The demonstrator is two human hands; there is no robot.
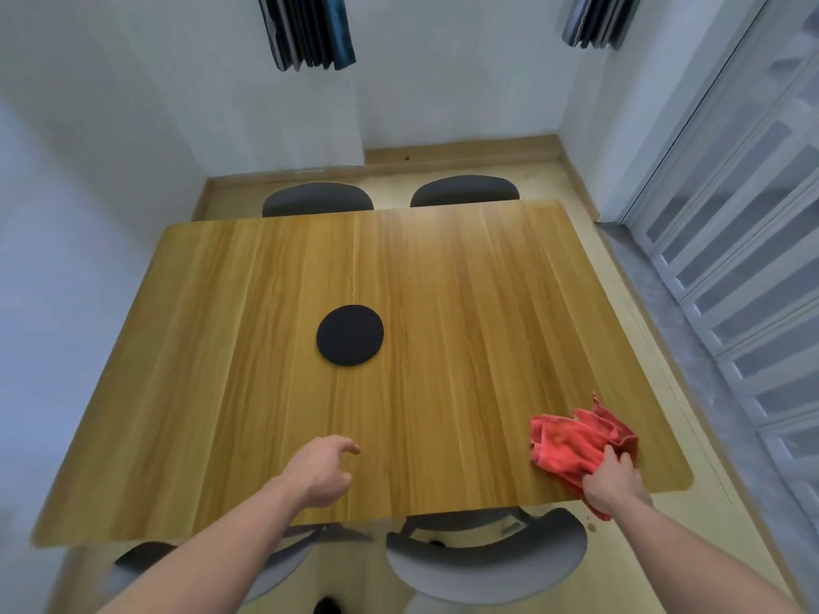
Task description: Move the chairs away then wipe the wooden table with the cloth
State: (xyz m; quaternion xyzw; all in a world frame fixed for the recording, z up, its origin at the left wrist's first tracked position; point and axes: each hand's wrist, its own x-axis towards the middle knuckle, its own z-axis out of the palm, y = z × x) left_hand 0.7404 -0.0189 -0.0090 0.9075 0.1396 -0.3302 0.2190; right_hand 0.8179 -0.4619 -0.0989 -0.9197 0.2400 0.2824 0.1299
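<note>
The wooden table (443, 281) fills the middle of the view. A crumpled red cloth (571, 440) lies near its front right corner, and my right hand (614, 480) grips the cloth's near edge. My left hand (321, 469) hovers over the front middle of the table with fingers loosely apart, holding nothing. Two grey chairs (317, 199) (464, 190) stand tucked at the far side. A grey chair (487, 556) sits tucked under the near edge below my right arm, and another (142, 565) is partly hidden under my left arm.
A round black mat (350, 335) lies at the table's centre. White walls close in on the left and at the back. A grey-framed sliding door (731, 259) runs along the right, with a strip of floor between it and the table.
</note>
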